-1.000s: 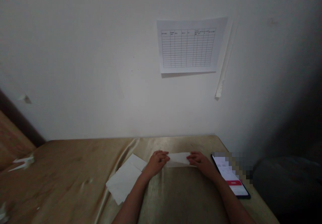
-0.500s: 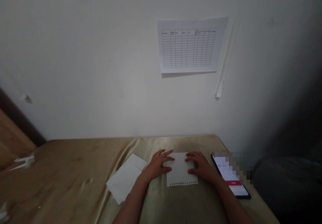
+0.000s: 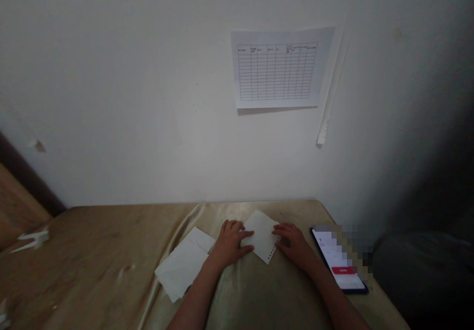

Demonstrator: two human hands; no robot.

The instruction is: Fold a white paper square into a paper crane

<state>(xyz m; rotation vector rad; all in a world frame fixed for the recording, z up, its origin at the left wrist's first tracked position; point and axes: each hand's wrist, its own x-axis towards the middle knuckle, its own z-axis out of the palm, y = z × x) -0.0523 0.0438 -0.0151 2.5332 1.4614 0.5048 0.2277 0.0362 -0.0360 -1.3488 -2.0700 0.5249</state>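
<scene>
A small white sheet of paper (image 3: 261, 238) with a row of punched holes lies turned like a diamond on the cloth-covered table. The holed edge faces the lower right. My left hand (image 3: 232, 241) rests at the sheet's left corner, fingers apart, thumb and index finger reaching onto the paper. On the opposite side, my right hand (image 3: 292, 243) is also open, its fingertips on the right edge and covering part of the holes. Beside my left forearm lie overlapping white papers (image 3: 185, 266), partly hidden by the arm.
A phone (image 3: 338, 261) with a lit screen lies right of my right hand, near the table's edge. Gold-brown cloth (image 3: 111, 261) with a raised fold covers the table. A printed table sheet (image 3: 277, 70) hangs on the wall behind. White scraps (image 3: 35, 238) lie far left.
The holed sheet has turned counterclockwise between my hands, its holed edge swinging from the near side to the lower right. Both hands stay beside it, their fingers slightly shifted.
</scene>
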